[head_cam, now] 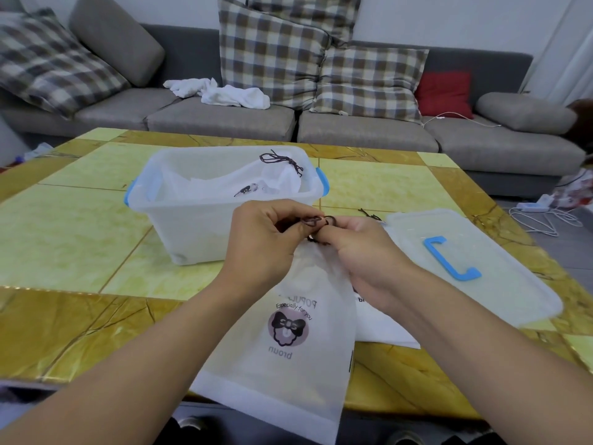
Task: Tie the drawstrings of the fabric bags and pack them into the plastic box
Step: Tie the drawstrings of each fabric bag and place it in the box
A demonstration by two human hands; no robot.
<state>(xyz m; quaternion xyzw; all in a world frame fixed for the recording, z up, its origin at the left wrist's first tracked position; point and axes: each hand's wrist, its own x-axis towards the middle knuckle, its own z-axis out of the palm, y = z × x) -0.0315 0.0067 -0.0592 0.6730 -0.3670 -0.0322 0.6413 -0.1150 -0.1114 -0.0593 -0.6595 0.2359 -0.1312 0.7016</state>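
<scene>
A white fabric bag (pixel 290 354) with a pink bow logo hangs over the table's near edge, its gathered neck raised. My left hand (pixel 263 239) and my right hand (pixel 362 252) both pinch its dark drawstring (pixel 313 221), which loops between my fingertips. Behind them stands the translucent plastic box (pixel 192 229) with blue latches. Inside lies a white bag (pixel 244 184) whose dark drawstring (pixel 285 160) is knotted. Another white bag (pixel 382 326) lies flat under my right forearm, mostly hidden.
The box's translucent lid (pixel 500 248) with a blue handle (pixel 449 258) lies on the table to the right. The yellow marble-pattern table (pixel 70 245) stands before a grey sofa (pixel 353 130) bearing checked cushions and a white cloth. Cables lie on the floor at right.
</scene>
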